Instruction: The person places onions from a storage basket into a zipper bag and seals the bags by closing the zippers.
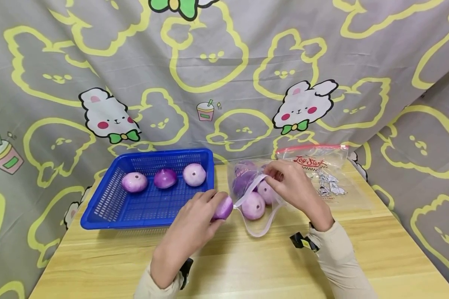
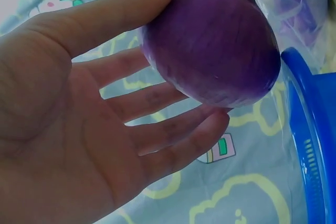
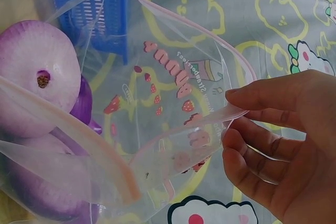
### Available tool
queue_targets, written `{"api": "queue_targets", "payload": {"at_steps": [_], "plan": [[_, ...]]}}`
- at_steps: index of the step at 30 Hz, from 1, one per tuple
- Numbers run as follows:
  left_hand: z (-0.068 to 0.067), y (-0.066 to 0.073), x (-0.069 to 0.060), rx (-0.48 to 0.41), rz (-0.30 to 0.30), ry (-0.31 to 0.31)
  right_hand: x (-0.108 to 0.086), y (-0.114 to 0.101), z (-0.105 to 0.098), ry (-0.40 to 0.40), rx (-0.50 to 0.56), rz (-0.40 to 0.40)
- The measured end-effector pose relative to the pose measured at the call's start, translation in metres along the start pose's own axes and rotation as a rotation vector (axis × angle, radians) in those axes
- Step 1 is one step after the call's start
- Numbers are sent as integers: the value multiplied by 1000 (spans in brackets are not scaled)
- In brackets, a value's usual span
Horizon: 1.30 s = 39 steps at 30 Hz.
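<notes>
My left hand grips a purple onion between thumb and fingers, just left of the mouth of a clear zip bag. My right hand pinches the bag's rim at the upper right, and the right wrist view shows thumb and fingertips on the pinkish edge. Several onions lie inside the bag, among them a pale one near the mouth. Part of the bag is hidden behind the right hand in the head view.
On the left stands a blue plastic basket with three onions, including a dark purple one in the middle. A second zip bag with a red seal lies flat at the right. Patterned grey cloth hangs behind the wooden table.
</notes>
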<state>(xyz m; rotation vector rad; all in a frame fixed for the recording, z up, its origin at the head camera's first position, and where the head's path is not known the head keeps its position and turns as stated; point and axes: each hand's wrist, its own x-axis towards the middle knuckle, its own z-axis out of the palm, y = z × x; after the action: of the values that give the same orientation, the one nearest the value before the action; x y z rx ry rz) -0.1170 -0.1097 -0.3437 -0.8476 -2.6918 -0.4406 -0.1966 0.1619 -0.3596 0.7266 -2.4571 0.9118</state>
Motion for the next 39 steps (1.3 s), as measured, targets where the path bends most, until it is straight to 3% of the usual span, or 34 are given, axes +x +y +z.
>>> {"api": "queue_targets", "payload": {"at_steps": [13, 17, 22, 25, 32, 39], "plan": [[10, 22, 7, -44, 142, 34, 1, -4, -3, 14, 1, -26], [18, 32, 9, -73, 178, 32, 1, -6, -2, 8, 3, -36], [33, 39, 13, -71, 179, 7, 0, -13, 0, 4, -4, -49], [44, 42, 18, -17, 202, 47, -1, -18, 0, 16, -20, -65], [70, 48, 27, 201, 293, 221, -2, -25, -4, 38, -45, -80], [82, 49, 29, 225, 254, 285, -3, -26, -8, 24, -30, -85]]}}
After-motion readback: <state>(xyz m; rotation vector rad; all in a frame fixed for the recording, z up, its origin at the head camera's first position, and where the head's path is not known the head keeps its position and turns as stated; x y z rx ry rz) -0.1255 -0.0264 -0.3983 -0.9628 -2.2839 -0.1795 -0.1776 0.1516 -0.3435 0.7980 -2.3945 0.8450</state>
